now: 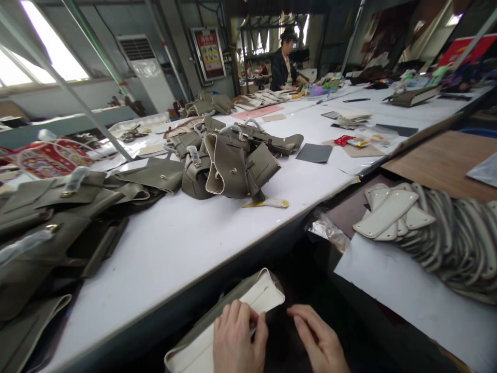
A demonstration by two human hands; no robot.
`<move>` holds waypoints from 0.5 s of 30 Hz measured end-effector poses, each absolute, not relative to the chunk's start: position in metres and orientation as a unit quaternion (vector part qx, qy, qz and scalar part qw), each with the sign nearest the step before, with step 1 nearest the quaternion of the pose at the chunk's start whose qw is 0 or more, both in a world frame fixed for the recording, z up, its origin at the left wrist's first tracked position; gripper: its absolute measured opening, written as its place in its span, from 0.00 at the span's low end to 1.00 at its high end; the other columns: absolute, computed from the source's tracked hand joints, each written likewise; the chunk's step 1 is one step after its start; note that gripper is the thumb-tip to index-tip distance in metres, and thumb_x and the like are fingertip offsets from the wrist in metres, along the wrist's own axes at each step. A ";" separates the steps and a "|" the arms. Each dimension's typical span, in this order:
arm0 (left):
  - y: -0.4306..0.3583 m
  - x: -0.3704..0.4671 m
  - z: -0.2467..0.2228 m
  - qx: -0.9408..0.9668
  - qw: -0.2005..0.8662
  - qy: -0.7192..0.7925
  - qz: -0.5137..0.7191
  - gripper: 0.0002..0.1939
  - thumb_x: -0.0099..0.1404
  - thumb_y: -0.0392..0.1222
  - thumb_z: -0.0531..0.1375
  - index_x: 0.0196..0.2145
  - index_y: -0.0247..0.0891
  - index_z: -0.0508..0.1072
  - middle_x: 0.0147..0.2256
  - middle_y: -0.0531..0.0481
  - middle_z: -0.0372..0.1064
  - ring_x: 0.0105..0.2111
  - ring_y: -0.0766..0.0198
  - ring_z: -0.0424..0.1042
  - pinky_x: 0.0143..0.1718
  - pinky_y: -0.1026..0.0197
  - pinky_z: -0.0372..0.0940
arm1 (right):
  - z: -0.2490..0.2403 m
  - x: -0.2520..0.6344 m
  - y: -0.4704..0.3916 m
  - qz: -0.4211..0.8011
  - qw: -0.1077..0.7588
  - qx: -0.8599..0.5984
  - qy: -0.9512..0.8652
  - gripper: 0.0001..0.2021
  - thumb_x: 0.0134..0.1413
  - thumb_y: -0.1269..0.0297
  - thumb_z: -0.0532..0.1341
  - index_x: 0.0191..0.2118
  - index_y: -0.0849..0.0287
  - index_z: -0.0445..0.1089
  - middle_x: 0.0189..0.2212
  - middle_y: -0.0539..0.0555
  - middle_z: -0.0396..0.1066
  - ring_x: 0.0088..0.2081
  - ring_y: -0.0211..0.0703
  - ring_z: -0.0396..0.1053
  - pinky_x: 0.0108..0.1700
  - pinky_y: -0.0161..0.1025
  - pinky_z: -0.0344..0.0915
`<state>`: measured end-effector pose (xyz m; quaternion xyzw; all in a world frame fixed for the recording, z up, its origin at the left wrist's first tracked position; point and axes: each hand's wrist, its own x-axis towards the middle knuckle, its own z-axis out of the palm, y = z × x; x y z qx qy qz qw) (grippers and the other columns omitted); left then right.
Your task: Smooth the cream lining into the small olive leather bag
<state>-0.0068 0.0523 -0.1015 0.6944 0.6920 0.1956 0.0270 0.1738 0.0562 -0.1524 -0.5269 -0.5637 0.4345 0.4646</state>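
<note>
Two bare hands, left hand [236, 339], right hand [320, 339], no gloves, no rings, short plain nails, sleeves out of view

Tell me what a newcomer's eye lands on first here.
First, the heap of olive-grey leather bags mid-table on the long white worktable. Next, the fanned stack of cream leather tabs at right. At bottom centre, the left hand presses a cream-lined leather panel, beside the right hand.

Olive bag parts [229, 166] and a cutter [267, 203] lie on the white table [186, 243].
</note>
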 end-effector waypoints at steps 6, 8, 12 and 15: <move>0.052 -0.003 -0.098 0.690 0.029 0.695 0.202 0.11 0.69 0.39 0.55 0.27 0.41 0.65 0.29 0.51 0.66 0.33 0.56 0.66 0.37 0.54 0.53 | -0.129 0.169 0.052 0.040 0.404 -0.363 -0.839 0.20 0.64 0.74 0.54 0.60 0.66 0.66 0.53 0.61 0.72 0.58 0.49 0.67 0.58 0.42 0.69; 0.051 -0.001 -0.095 0.688 0.025 0.696 0.207 0.11 0.69 0.39 0.55 0.28 0.41 0.65 0.29 0.51 0.66 0.33 0.55 0.66 0.37 0.53 0.53 | -0.134 0.161 0.054 -0.011 0.372 -0.374 -0.850 0.21 0.62 0.76 0.53 0.60 0.67 0.65 0.55 0.61 0.71 0.60 0.51 0.64 0.59 0.46 0.67; 0.042 -0.004 -0.091 0.686 -0.016 0.686 0.243 0.06 0.70 0.39 0.53 0.35 0.40 0.68 0.32 0.49 0.69 0.35 0.56 0.67 0.39 0.54 0.54 | -0.143 0.153 0.050 -0.039 0.344 -0.388 -0.854 0.23 0.60 0.77 0.52 0.60 0.68 0.65 0.58 0.60 0.68 0.62 0.51 0.60 0.62 0.48 0.64; 0.027 -0.013 -0.093 0.686 -0.035 0.683 0.248 0.08 0.70 0.39 0.54 0.32 0.42 0.69 0.30 0.51 0.69 0.33 0.57 0.66 0.37 0.55 0.53 | -0.143 0.149 0.044 -0.038 0.340 -0.398 -0.851 0.23 0.60 0.77 0.52 0.60 0.68 0.65 0.58 0.61 0.67 0.63 0.53 0.59 0.61 0.49 0.63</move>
